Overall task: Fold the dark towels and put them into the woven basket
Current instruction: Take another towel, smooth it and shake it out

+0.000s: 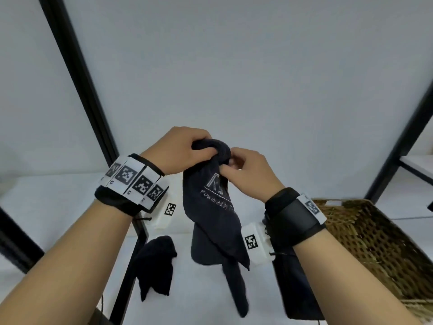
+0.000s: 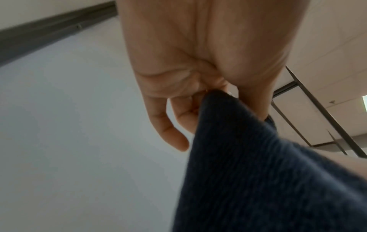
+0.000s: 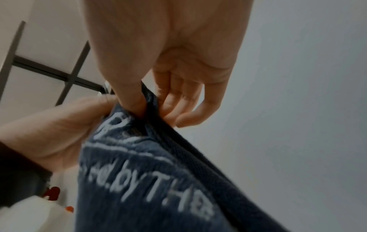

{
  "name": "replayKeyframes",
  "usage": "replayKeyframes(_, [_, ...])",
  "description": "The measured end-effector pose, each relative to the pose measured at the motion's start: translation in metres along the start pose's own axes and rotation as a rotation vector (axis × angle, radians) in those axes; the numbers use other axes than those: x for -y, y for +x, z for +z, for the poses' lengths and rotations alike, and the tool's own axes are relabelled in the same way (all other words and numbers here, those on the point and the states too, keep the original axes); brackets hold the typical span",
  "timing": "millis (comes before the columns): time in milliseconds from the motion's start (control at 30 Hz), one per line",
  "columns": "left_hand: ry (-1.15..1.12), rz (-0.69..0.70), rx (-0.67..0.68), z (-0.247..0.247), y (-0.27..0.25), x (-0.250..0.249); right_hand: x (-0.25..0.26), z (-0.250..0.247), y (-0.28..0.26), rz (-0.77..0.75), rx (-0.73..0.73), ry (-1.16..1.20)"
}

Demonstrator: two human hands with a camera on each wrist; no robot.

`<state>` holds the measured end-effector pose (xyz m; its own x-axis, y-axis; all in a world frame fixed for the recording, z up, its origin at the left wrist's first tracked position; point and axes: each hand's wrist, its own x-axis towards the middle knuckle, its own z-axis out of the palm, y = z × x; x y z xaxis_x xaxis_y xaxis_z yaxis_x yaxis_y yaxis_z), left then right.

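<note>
The white table (image 1: 58, 207) is smooth and matte, framed by black metal posts (image 1: 77, 73). At its right edge sits the woven basket (image 1: 375, 242), coarse straw-coloured open lattice. Above the table's middle hangs a dark towel (image 1: 215, 221), navy ribbed terry with pale lettering (partly legible), bunched and drooping. Left hand (image 1: 178, 153) and right hand (image 1: 253, 174) both pinch its top with curled fingers (image 3: 135, 100). A second dark towel (image 1: 157, 263) lies crumpled, front left.
</note>
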<state>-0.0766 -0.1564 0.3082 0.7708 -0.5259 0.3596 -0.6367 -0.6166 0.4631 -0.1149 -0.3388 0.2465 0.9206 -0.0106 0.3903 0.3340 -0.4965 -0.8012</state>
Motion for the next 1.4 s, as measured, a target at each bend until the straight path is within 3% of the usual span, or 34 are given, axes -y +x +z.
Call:
replayKeyframes(133, [-0.056,-0.131,-0.118,0.005,-0.048,0.010,0.022,-0.007,-0.031,0.046,-0.016,0.042])
replayKeyframes(267, [-0.115,-0.373,-0.168,0.055,-0.121,0.048,0.030,-0.010,-0.060,0.104,-0.124,0.040])
replayKeyframes(333, [-0.172,-0.549,0.009,0.098,-0.162,0.063,0.028,-0.011,-0.075,0.152,-0.175,0.040])
replayKeyframes(400, [-0.264,-0.670,0.314,0.145,-0.199,0.067,0.022,-0.011,-0.090,0.205,-0.212,0.049])
replayKeyframes(467, [-0.377,-0.659,0.505,0.185,-0.228,0.060,0.015,-0.010,-0.103,0.241,-0.234,0.029])
replayKeyframes(500, [-0.467,-0.627,0.510,0.200,-0.239,0.054,0.010,-0.009,-0.110,0.254,-0.238,0.009])
replayKeyframes(733, [-1.224,-0.497,0.230,0.213,-0.256,0.037,-0.030,0.003,-0.150,0.390,-0.172,0.028])
replayKeyframes(833, [-1.438,-0.604,0.113,0.210,-0.246,0.036,-0.051,0.009,-0.162,0.459,-0.141,0.042])
replayKeyframes(933, [-1.293,-0.799,-0.111,0.214,-0.233,0.039,-0.074,0.017,-0.174,0.509,-0.108,0.074])
replayKeyframes(1133, [-1.207,-0.935,-0.334,0.220,-0.216,0.071,-0.133,0.029,-0.196,0.768,-0.086,0.198])
replayKeyframes(1233, [-0.997,-0.901,-0.295,0.227,-0.206,0.090,-0.167,0.037,-0.202,0.854,-0.064,0.212])
replayKeyframes(1400, [-0.604,-0.645,-0.043,0.244,-0.173,0.113,-0.211,0.055,-0.205,0.898,0.133,0.264])
